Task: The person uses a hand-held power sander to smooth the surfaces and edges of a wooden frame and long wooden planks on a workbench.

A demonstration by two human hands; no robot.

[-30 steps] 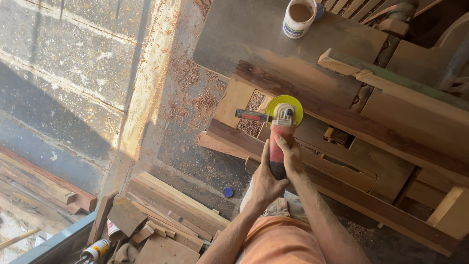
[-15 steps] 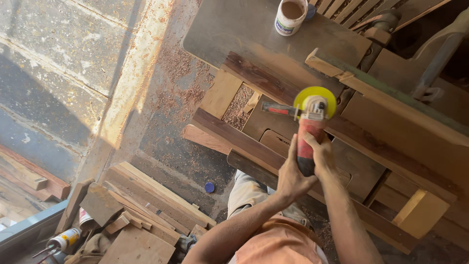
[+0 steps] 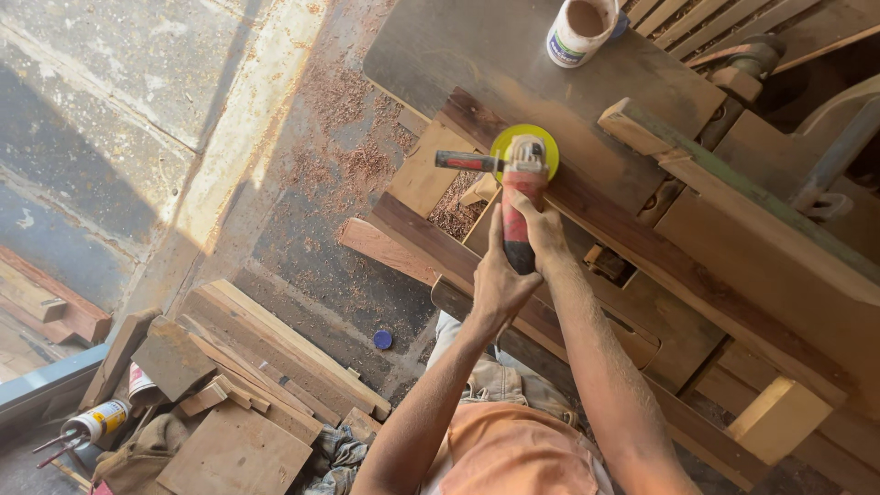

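Head view looks down on both arms stretched forward: the left hand (image 3: pixel 500 284) and right hand (image 3: pixel 543 231) are wrapped tight around a red angle grinder (image 3: pixel 517 215). Its yellow disc (image 3: pixel 524 149) sits on a dark wooden plank (image 3: pixel 642 243) at the bench's near end.

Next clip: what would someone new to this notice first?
At centre top, both hands, left hand and right hand, grip a red angle grinder whose yellow-green disc sits on a dark wooden plank. A white tub of brown paste stands on the bench above. At lower left lies a heap of wood offcuts on the dusty floor.
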